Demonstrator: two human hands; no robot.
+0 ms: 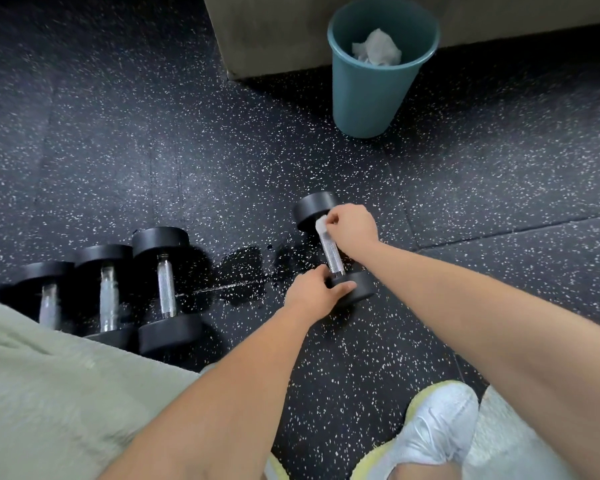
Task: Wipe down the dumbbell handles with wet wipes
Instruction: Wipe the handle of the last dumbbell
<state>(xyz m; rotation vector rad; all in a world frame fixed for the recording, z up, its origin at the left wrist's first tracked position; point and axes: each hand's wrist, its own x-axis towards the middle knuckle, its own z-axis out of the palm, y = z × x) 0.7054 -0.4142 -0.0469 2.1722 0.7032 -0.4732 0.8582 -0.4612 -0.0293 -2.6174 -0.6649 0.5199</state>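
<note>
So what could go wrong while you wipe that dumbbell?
1. The wet patch on the floor beside the dumbbell might be slippery; a shoe could slide on it.
2. Only the left hand grips the dumbbell's near end, so it could roll while the right hand rubs with the wipe.

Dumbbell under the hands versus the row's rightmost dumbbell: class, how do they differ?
The held dumbbell is gripped by the left hand, and the right hand holds a wipe to its handle; the row dumbbell lies untouched. The held dumbbell lies apart; the row dumbbell sits beside others. Both have black heads, metal handles.
</note>
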